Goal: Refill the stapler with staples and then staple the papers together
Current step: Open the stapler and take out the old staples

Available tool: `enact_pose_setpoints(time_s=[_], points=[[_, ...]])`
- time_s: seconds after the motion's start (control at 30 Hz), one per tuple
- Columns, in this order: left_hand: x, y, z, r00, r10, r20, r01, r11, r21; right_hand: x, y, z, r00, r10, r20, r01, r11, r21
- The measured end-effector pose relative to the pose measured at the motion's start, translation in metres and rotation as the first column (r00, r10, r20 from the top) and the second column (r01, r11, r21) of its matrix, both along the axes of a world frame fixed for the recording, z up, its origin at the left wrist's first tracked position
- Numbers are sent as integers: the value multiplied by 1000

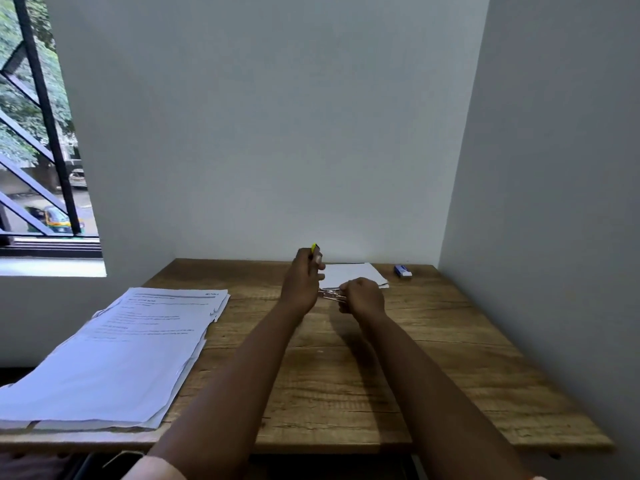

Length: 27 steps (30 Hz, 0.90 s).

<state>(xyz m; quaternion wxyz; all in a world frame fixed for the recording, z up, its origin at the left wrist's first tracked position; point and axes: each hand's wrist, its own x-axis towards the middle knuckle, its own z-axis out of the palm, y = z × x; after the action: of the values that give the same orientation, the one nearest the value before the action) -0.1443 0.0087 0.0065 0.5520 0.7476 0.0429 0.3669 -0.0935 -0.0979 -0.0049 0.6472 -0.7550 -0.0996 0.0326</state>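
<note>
Both of my hands work over the far middle of the wooden table (346, 375). My left hand (302, 282) is closed around the yellow-topped stapler (314, 248), whose lid sticks up above the fingers. The stapler's metal staple channel (330, 294) lies open and stretches to the right between the hands. My right hand (363, 295) is closed at the end of that channel; whether it pinches staples is hidden. Just behind the hands lies a small stack of white papers (353, 273). A blue and white staple box (402, 270) rests at the far right of the table.
A large, loose pile of printed papers (114, 362) covers the table's left side and overhangs its left edge. White walls close off the back and the right. A barred window (38, 133) is at the left.
</note>
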Motion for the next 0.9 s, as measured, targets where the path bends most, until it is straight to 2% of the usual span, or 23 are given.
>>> enact_pose_setpoints(time_s=[0.1, 0.2, 0.27, 0.33, 0.43, 0.6, 0.8, 0.9], points=[[1, 6, -3, 999, 43, -22, -45, 993, -106, 0, -1, -4, 998, 61, -25, -56, 985, 164], [0, 7, -19, 971, 85, -224, -164, 917, -364, -3, 2, -7, 998, 58, -8, -55, 968, 243], [-1, 3, -28, 965, -74, -250, -90, 805, -586, -7, 5, -8, 998, 66, -8, -61, 961, 271], [-2, 1, -34, 973, -174, -150, 17, 707, -707, -11, 6, -9, 994, 112, -1, -107, 951, 292], [-6, 3, -40, 982, -167, -86, 56, 698, -714, -14, 1, -11, 978, 210, -11, -196, 929, 313], [-13, 8, -48, 972, -215, -96, 108, 769, -630, -14, -8, -18, 929, 349, -127, -291, 896, 336], [-16, 1, -49, 965, -245, -98, 173, 867, -467, -10, -2, -28, 952, 291, -98, -253, 924, 288], [-18, 1, -51, 969, -231, -89, 162, 863, -478, -9, -2, -30, 933, 345, -101, -297, 898, 325]])
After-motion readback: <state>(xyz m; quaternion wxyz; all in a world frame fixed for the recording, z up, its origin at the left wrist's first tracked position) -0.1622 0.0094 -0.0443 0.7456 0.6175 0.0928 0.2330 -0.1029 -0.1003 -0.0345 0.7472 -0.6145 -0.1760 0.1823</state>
